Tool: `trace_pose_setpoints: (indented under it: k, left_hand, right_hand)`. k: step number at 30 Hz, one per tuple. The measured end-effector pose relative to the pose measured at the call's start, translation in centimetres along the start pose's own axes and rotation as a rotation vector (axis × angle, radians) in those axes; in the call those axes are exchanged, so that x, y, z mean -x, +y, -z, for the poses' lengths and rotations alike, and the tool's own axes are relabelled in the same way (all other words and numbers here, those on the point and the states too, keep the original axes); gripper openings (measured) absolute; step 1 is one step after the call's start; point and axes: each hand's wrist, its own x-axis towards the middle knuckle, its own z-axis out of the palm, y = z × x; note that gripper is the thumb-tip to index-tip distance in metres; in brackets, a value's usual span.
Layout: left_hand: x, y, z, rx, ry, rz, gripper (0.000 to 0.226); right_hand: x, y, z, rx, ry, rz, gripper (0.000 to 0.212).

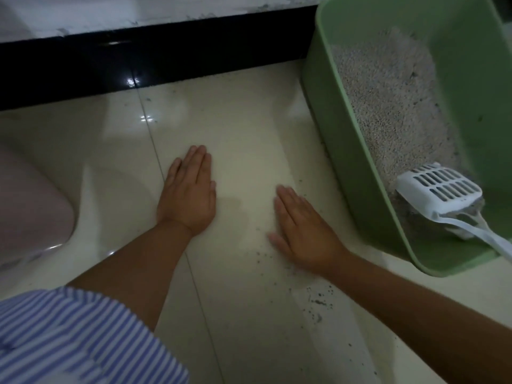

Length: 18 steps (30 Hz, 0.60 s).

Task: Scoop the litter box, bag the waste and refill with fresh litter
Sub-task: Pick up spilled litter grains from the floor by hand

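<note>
Green plastic litter box (327,87) at two o'clock, both our hands flat on the tile.

Our left hand (188,198) and right hand (302,231) rest palm-down, fingers pressed together, holding nothing (probably bracing us before scooping). One white scoop (440,189) lies in the grey litter (388,101), handle over the near rim, ready to grab; spilled grains (318,303) dot the floor (235,120) at five o'clock.

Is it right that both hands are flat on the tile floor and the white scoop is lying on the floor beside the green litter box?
Not quite. The head view shows the white scoop resting inside the green litter box, on the litter, not on the floor. Both hands, left and right, are flat on the tile floor.
</note>
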Motion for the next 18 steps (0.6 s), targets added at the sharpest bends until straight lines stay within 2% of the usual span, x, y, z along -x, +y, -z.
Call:
trace_pose_setpoints:
  k: [3, 6, 12, 15, 18]
  left_hand:
    - [0.2, 0.2, 0.0, 0.012, -0.006, 0.025, 0.061]
    - [0.5, 0.6, 0.6, 0.028, -0.052, 0.018, 0.065]
    - [1.3, 4.0, -0.3, 0.025, -0.103, -0.268, 0.063]
    - [2.9, 5.6, -0.8, 0.03, -0.145, -0.214, 0.065]
    - [3.7, 5.4, -0.5, 0.038, -0.171, -0.146, 0.068]
  right_hand:
    - [5.8, -1.0, -0.6, -0.023, -0.03, -0.026, 0.064]
    - [8.2, -0.7, -0.5, -0.124, -0.03, -0.034, 0.06]
    - [4.0, 1.7, -0.8, -0.277, 0.097, -0.25, 0.079]
    - [1.1, 2.3, -0.4, -0.297, 0.066, -0.313, 0.067]
    - [-0.1, 2.1, -0.3, -0.227, 0.035, -0.266, 0.061]
